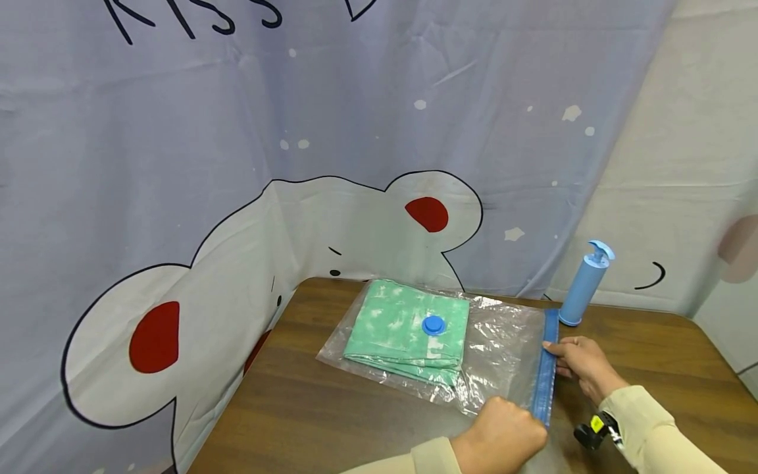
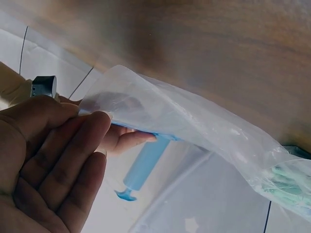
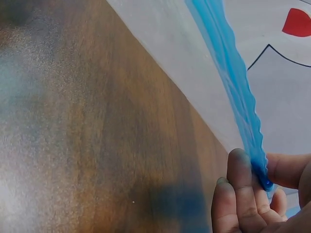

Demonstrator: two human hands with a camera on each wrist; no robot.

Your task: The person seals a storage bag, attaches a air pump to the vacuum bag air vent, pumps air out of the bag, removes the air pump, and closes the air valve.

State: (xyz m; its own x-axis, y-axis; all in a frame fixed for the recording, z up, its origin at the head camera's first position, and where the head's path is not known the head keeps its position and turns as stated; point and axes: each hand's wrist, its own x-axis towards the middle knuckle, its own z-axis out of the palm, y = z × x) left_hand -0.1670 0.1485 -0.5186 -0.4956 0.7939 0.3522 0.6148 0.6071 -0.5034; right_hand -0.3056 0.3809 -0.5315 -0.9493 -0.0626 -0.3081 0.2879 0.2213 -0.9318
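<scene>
A clear plastic vacuum storage bag (image 1: 503, 336) lies on the table with a folded green-and-white cloth (image 1: 391, 322) inside. On its upper face, over the cloth, sits a round blue valve (image 1: 433, 325). The blue zip strip (image 1: 546, 375) runs along the bag's right end. My left hand (image 1: 503, 434) pinches the near corner of that end between thumb and fingers, as the left wrist view shows. Farther along the strip, my right hand (image 1: 583, 365) pinches it between thumb and fingers. In the right wrist view the strip (image 3: 238, 92) looks wavy and leads into the fingertips.
Just beyond the strip's far end a light-blue hand pump (image 1: 585, 286) stands upright on the brown wooden table (image 1: 308, 382). A printed cloth backdrop (image 1: 355, 131) with cartoon figures hangs behind the table. A small black device (image 1: 592, 431) is strapped to the right wrist.
</scene>
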